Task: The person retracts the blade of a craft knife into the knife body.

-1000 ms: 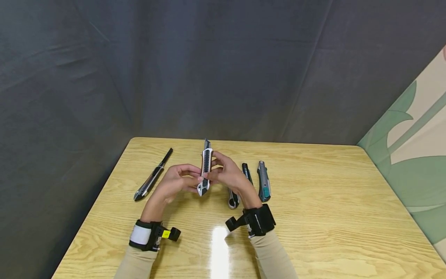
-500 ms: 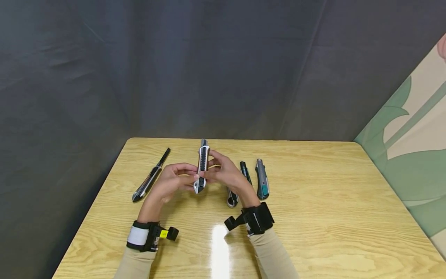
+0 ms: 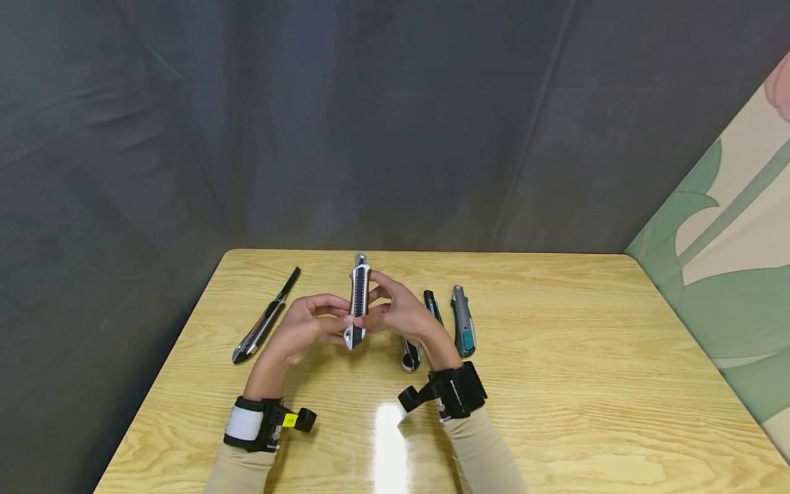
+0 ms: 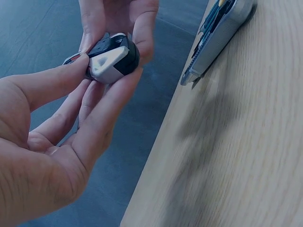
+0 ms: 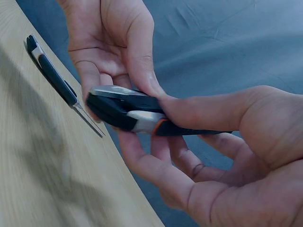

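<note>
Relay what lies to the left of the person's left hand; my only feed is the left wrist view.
Observer: A slim black-and-silver utility knife lies there on the pale wooden table, left of the left hand.
Operator: Describe the far end of the long white-and-black utility knife held between that and the right hand.
Observer: In the head view, a short grey tip sticks out, pointing away from the person.
Operator: Report what shows beyond the table's right edge.
Observer: A cream panel with green leaf shapes.
</note>
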A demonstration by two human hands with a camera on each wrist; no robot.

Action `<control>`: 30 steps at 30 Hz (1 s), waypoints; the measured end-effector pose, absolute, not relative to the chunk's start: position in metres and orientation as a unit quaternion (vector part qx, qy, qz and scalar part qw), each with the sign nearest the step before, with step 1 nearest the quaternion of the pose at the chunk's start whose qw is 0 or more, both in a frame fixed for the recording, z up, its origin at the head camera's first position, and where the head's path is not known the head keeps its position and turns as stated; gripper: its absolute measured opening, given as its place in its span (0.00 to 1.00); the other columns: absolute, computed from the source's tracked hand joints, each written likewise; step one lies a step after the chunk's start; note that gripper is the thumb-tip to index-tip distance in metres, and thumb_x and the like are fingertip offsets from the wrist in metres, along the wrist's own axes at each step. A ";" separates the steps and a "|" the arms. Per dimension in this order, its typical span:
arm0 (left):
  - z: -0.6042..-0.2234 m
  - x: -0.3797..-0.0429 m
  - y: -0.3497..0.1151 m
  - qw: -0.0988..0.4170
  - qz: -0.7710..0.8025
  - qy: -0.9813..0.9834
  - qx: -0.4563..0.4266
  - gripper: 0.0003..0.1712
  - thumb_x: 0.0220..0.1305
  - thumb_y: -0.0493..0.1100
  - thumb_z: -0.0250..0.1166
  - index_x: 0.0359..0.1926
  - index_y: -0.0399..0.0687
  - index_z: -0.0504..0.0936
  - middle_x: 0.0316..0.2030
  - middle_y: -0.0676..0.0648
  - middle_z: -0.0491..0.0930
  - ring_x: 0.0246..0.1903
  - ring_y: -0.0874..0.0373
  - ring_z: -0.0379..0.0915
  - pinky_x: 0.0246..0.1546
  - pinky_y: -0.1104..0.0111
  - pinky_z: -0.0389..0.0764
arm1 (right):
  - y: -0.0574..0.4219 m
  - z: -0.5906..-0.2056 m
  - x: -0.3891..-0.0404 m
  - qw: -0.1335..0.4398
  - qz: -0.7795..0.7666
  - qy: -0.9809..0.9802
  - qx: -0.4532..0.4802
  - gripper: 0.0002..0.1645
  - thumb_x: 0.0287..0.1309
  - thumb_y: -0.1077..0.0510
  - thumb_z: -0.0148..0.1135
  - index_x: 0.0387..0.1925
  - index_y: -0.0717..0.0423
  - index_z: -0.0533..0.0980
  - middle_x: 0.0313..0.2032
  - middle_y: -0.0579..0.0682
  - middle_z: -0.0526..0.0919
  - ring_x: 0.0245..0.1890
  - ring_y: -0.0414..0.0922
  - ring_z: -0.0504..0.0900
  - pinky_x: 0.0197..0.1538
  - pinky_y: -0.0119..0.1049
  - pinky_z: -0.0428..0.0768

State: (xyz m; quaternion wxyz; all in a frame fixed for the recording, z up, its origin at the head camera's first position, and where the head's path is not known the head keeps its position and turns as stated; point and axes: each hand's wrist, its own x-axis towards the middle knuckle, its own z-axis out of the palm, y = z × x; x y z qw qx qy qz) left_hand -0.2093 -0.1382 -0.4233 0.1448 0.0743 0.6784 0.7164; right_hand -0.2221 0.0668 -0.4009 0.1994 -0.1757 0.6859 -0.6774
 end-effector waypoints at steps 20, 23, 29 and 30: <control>-0.425 -0.213 -0.141 0.139 0.712 0.686 0.059 0.18 0.53 0.36 0.70 0.45 0.32 0.79 0.38 0.39 0.80 0.36 0.40 0.80 0.33 0.54 0.88 | 0.061 -0.406 -0.227 0.204 -0.653 0.712 -0.159 0.48 0.46 0.68 0.69 0.67 0.43 0.60 0.48 0.67 0.71 0.39 0.53 0.82 0.47 0.59 0.83; -0.428 -0.215 -0.142 0.131 0.709 0.692 0.042 0.17 0.54 0.36 0.69 0.45 0.32 0.80 0.38 0.41 0.81 0.35 0.42 0.80 0.31 0.57 0.88 | 0.057 -0.409 -0.229 0.203 -0.657 0.712 -0.143 0.47 0.48 0.63 0.70 0.68 0.49 0.58 0.47 0.66 0.72 0.37 0.52 0.82 0.47 0.58 0.83; -0.438 -0.225 -0.139 0.152 0.709 0.689 0.026 0.18 0.54 0.34 0.68 0.46 0.29 0.79 0.36 0.40 0.83 0.34 0.43 0.81 0.31 0.59 0.88 | 0.058 -0.414 -0.233 0.205 -0.649 0.724 -0.113 0.40 0.53 0.64 0.64 0.67 0.57 0.60 0.47 0.68 0.74 0.34 0.53 0.83 0.48 0.57 0.83; -0.440 -0.226 -0.137 0.159 0.708 0.688 0.024 0.19 0.54 0.34 0.68 0.46 0.28 0.78 0.36 0.40 0.83 0.34 0.43 0.81 0.31 0.59 0.88 | 0.060 -0.414 -0.234 0.204 -0.646 0.728 -0.108 0.38 0.55 0.65 0.63 0.67 0.58 0.60 0.48 0.67 0.74 0.34 0.53 0.83 0.48 0.57 0.83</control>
